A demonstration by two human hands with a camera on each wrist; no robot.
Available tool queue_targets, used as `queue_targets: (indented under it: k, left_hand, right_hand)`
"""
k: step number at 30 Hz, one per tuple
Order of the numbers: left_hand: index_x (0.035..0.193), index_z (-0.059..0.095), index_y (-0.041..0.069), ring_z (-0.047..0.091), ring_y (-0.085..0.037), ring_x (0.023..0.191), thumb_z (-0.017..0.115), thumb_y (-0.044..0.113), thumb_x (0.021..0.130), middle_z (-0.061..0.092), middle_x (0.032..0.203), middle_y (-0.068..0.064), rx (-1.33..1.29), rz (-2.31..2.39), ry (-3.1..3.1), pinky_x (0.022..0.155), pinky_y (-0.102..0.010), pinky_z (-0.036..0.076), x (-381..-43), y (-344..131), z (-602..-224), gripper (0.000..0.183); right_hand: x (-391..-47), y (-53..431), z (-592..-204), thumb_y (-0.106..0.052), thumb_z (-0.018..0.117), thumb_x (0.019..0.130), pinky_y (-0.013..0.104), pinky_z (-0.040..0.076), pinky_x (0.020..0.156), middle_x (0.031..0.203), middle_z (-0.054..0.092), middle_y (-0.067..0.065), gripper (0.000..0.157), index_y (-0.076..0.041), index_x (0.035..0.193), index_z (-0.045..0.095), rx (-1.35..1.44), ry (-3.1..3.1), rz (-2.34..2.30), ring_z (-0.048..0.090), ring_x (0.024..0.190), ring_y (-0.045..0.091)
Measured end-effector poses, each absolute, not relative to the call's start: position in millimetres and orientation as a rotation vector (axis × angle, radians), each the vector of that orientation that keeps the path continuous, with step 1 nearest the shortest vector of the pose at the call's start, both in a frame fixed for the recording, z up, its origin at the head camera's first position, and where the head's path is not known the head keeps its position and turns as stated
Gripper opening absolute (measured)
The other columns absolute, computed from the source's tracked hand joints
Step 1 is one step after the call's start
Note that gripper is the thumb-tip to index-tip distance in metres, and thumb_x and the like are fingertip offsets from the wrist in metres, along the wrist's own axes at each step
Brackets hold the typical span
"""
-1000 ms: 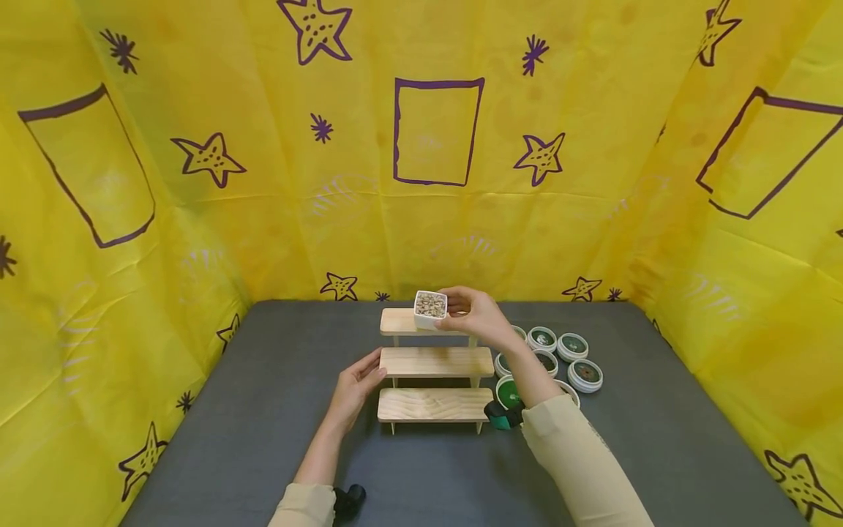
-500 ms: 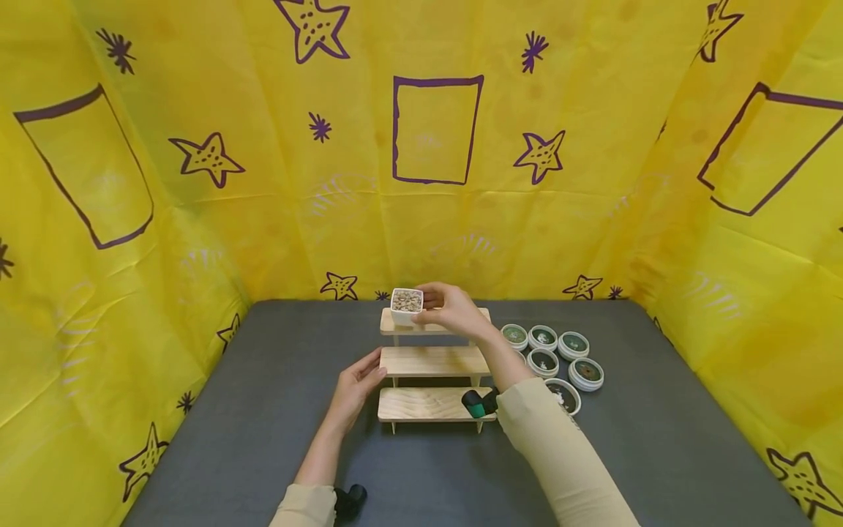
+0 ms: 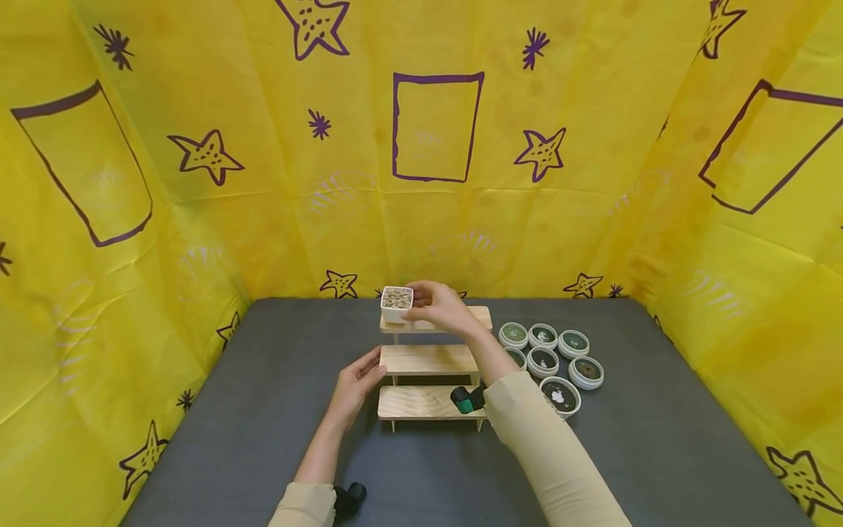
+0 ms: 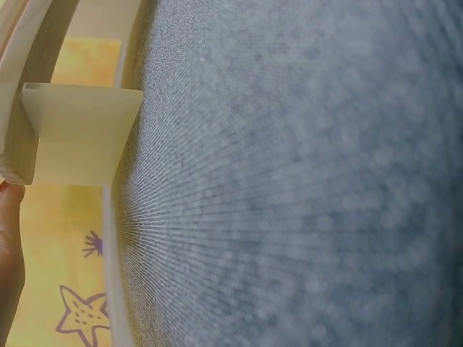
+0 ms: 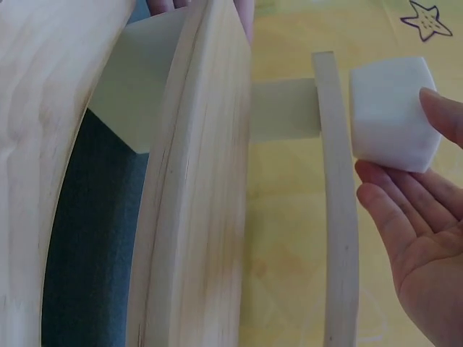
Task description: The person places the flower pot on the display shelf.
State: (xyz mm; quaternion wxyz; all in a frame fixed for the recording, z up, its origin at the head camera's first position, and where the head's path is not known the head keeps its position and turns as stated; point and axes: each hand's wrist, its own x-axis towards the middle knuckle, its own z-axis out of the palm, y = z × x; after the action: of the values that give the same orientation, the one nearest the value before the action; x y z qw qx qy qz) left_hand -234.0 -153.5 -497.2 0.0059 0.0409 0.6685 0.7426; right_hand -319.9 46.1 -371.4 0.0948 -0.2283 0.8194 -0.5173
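A small square white pot (image 3: pixel 396 306) filled with light brown, gravel-like bits is held by my right hand (image 3: pixel 440 306), thumb on one side and fingers on the other. It is at the left end of the top tier of a three-tier wooden display stand (image 3: pixel 431 360). In the right wrist view the pot (image 5: pixel 394 112) is very close to the top board (image 5: pixel 336 202); whether they touch I cannot tell. My left hand (image 3: pixel 354 384) grips the left end of the middle tier, its fingertips (image 5: pixel 168 6) showing beside that board.
Several round white dishes (image 3: pixel 585 372) with green or dark contents cluster right of the stand. The dark grey tabletop (image 3: pixel 276 380) is bounded by yellow cloth walls (image 3: pixel 428 227). A black wrist camera (image 3: pixel 467 399) overlaps the bottom tier.
My right hand has carried the pot leftward along the top tier to its left end, uncovering more of the round dishes. My left hand has stayed on the stand.
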Motion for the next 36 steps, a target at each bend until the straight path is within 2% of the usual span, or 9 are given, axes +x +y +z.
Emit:
queue_targets:
  k: [14,24,36]
  left_hand:
    - [0.146,0.038,-0.011,0.044,-0.034,0.137,0.056,0.0,0.097,0.042,0.148,-0.034,0.149,2.314,2.114,0.094,-0.01,0.046,-233.5,-151.2,-497.9,0.054]
    - [0.147,0.038,-0.01,0.04,-0.041,0.14,0.056,0.002,0.097,0.042,0.148,-0.034,0.154,2.316,2.12,0.095,-0.009,0.045,-232.0,-150.2,-495.8,0.054]
    - [0.147,0.038,-0.01,0.041,-0.039,0.14,0.056,0.002,0.097,0.043,0.148,-0.033,0.129,2.321,2.104,0.095,-0.01,0.045,-232.8,-152.1,-496.4,0.054]
  right_hand:
    - [-322.4,40.8,-374.5,-0.016,0.074,0.086,0.038,0.054,0.097,0.128,0.065,0.02,0.065,-0.001,0.144,0.048,-0.699,2.409,-1.518,0.064,0.118,0.031]
    - [-323.1,40.1,-375.9,-0.015,0.073,0.086,0.038,0.054,0.097,0.129,0.064,0.019,0.066,-0.004,0.146,0.047,-0.693,2.382,-1.533,0.064,0.118,0.031]
    - [-321.3,56.2,-380.8,-0.013,0.074,0.087,0.045,0.05,0.105,0.142,0.057,0.019,0.068,-0.006,0.148,0.044,-0.684,2.317,-1.614,0.055,0.132,0.035]
